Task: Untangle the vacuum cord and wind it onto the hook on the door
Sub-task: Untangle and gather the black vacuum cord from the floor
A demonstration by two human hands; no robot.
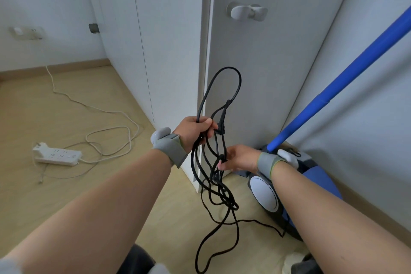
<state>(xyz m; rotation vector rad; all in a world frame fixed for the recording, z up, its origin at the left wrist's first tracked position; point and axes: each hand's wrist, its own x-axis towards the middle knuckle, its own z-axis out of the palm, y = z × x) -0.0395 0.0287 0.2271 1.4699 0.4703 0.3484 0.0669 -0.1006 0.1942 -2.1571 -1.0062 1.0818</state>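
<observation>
Vacuum cord [223, 193] liable to cinch tighter rather than come free: a hard tug by the right hand [239, 158] on the knot pinched between its fingertips, likely enough to lock the crossing strands below. Could also slip out of the left hand [195, 131], closed around a bunch of strands, and spill the gathered loops onto the floor [66, 118] in a worse snarl. Trailing end, running toward the vacuum cleaner [264, 193], apt to snag on the wheel or to drag the machine and jerk the blue tube [333, 87] rising from it. Risks trapping kinks in the coil if wound too soon onto the hook [246, 11]. Looks black, round and fairly stiff, keeping springy open curves instead of going limp. Hangs in mid-air between the two hands, in front of the edge of the door [278, 73] and well below the hook. Rises in one tall loop above the left hand, with a probable plug just beside that thumb, then falls through a knotted cluster into a long loose loop reaching the floor near the person's feet.
</observation>
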